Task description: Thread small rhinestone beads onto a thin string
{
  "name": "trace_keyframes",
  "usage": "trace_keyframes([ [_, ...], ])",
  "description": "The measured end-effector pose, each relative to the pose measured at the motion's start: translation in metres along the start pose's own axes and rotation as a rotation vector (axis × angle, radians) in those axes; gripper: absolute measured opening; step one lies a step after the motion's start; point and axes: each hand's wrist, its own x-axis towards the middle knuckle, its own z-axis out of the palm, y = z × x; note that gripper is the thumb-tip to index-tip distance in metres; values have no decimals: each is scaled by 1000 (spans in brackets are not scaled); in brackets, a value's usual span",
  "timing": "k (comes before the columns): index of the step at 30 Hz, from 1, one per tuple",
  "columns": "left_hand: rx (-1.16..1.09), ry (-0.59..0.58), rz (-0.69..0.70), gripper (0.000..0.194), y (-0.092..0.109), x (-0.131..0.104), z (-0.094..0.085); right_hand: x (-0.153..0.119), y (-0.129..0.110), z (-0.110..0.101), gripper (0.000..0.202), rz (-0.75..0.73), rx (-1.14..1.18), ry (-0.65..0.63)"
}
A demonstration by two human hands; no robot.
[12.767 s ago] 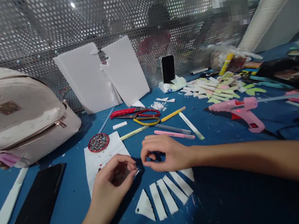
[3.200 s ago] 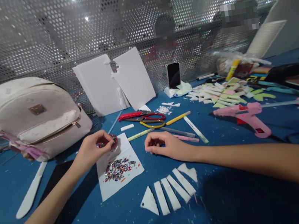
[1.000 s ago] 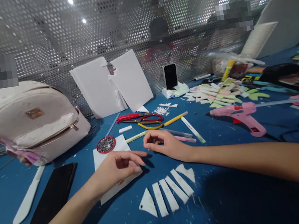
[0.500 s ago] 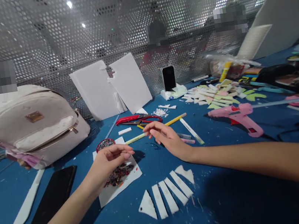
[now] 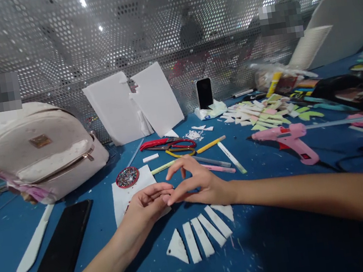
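My left hand (image 5: pixel 152 201) is over the right part of a white sheet (image 5: pixel 120 199), its fingers pressed together near the thumb; anything between them is too small to make out. The fingertips of my right hand (image 5: pixel 198 181) meet it there, with thumb and index finger close together at the left thumb. A round red-rimmed dish (image 5: pixel 127 177) of small beads rests on the sheet's upper part. Below my hands, several white strips (image 5: pixel 203 236) lie in a row between a white triangular piece (image 5: pixel 178 248) with a dark dot and a notched tail-shaped piece (image 5: pixel 225 211).
Red-handled scissors (image 5: pixel 169 144) and several markers (image 5: pixel 232 157) lie beyond my hands. A pink glue gun (image 5: pixel 291 138) is at right, near a pile of cut strips (image 5: pixel 263 112). A backpack (image 5: pixel 40 152), white knife (image 5: pixel 36 244) and black slab (image 5: pixel 60 251) are at left.
My left hand has moved right and slightly down. My right hand has come lower and left, so that the fingertips now meet. The bead dish is more fully visible.
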Motion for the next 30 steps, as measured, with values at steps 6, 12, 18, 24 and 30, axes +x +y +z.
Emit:
trace_keyframes([
  [6, 34, -40, 34, 29, -10, 0, 1, 0, -1, -1, 10, -46, 15, 5],
  [12, 56, -32, 85, 26, -14, -1, 3, -1, -1, 1, 11, -65, -62, -94],
  [18, 248, 9, 168, 21, -20, -4, -1, -1, -2, 1, 15, -113, -26, -20],
  [24, 520, 101, 379, 18, -19, -17, -4, 0, -3, -1, 24, -118, 83, -19],
  [30, 587, 121, 371, 21, -19, -17, -7, -1, 3, 5, 12, 33, 121, 20],
])
